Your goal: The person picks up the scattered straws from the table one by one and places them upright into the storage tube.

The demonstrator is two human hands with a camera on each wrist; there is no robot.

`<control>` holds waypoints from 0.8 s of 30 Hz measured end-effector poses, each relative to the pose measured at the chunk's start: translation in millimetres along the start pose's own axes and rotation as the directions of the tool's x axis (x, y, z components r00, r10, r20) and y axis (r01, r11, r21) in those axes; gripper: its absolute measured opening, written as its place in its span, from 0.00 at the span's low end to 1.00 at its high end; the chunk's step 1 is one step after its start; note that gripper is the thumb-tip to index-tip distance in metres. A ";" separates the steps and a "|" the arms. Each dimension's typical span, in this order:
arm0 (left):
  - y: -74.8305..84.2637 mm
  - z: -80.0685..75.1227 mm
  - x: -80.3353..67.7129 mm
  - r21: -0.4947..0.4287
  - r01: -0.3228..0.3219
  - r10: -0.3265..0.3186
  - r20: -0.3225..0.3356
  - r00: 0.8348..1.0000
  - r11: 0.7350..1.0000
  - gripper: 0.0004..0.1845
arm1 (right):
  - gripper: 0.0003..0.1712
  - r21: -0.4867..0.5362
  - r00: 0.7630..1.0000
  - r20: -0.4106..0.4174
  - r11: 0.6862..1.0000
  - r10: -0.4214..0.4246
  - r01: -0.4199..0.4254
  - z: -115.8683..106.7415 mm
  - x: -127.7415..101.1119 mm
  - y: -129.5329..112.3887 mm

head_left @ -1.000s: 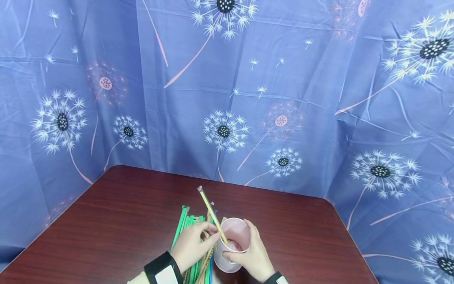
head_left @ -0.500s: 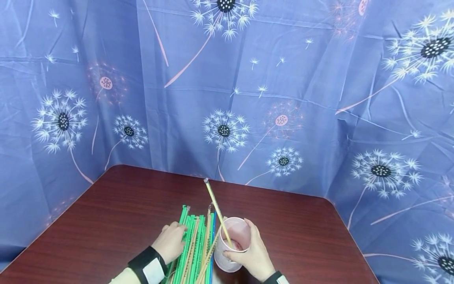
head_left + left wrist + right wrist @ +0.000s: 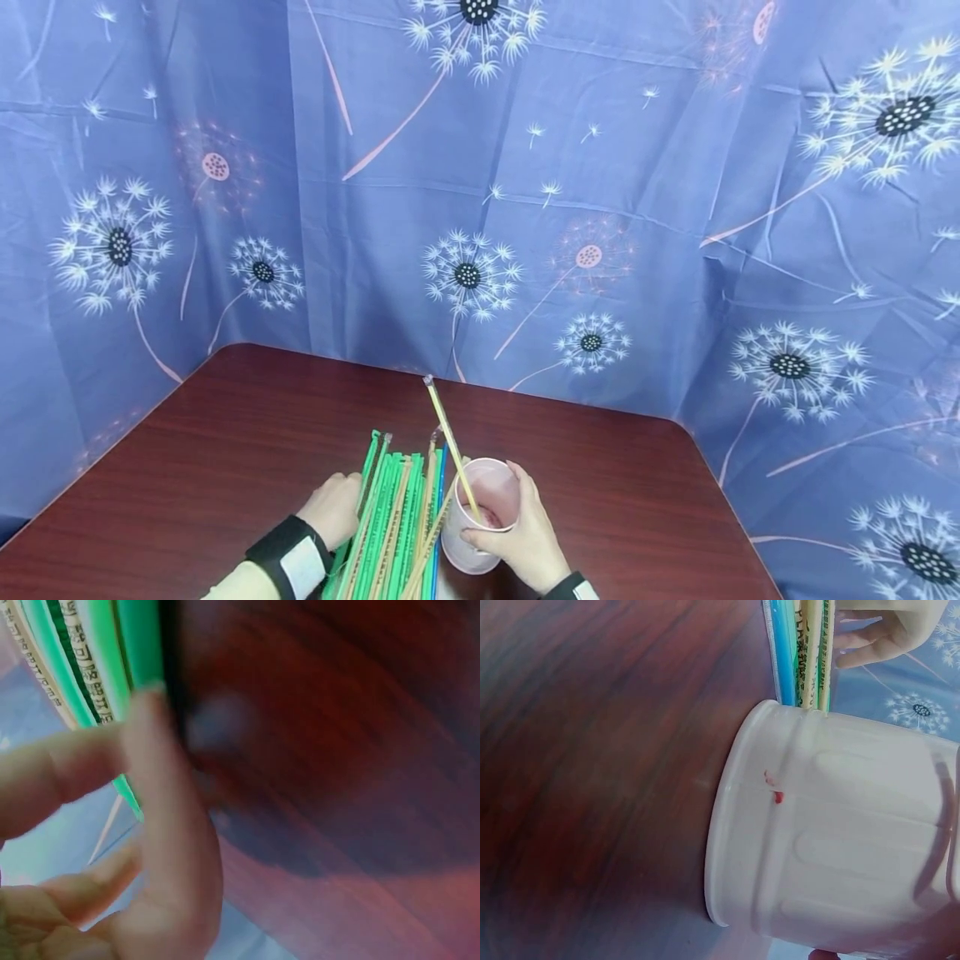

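My right hand [image 3: 525, 533] grips a pale pink-white cup [image 3: 457, 546], thumb over the near rim and fingers along its far side. A slim yellow stick [image 3: 448, 433] in clear film leans in the cup, its top far above the rim. Left of the cup lies a bundle of green and tan sticks [image 3: 393, 517] in printed wrappers. My left hand [image 3: 333, 508] is at the bundle's left edge. Its thumb and finger come together at the outermost green stick [image 3: 142, 645] in the left wrist view. The cup's side [image 3: 840, 825] bears small red marks.
The dark red-brown wooden table [image 3: 247, 433] reaches back to a blue dandelion-print cloth [image 3: 390, 275] hanging around it. A blue stick [image 3: 442, 475] lies between the bundle and the cup.
My left hand has let go of the yellow stick, which now leans in the cup by itself, and has moved left to the bundle's edge. My right hand keeps hold of the cup.
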State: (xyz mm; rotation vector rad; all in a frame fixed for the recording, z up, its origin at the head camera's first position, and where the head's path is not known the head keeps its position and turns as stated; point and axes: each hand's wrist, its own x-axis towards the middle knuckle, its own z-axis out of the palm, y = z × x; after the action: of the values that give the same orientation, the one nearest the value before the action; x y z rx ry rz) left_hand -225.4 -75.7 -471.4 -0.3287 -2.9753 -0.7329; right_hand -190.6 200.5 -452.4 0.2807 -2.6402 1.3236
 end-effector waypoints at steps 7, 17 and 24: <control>-5.1 -1.4 -2.3 -0.110 0.131 -0.121 0.089 0.989 0.985 0.14 | 0.63 -0.004 1.000 0.011 1.000 0.008 -0.008 0.8 -0.1 1.2; 13.6 -20.8 2.4 -0.131 0.115 -0.111 0.038 0.993 0.985 0.12 | 0.72 0.055 0.999 0.044 0.998 0.014 -0.017 -2.0 1.9 0.2; 42.5 -36.5 -3.1 -0.231 0.039 -0.065 -0.104 0.993 0.972 0.14 | 0.70 0.023 1.000 0.006 1.000 -0.003 0.003 -4.9 0.8 -8.2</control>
State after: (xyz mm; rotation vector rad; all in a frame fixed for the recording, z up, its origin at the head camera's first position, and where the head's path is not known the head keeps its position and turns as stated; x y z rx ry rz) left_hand -212.7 -56.6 -420.2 -0.2136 -2.8090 -1.0669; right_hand -189.0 199.6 -443.0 0.2925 -2.6297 1.3545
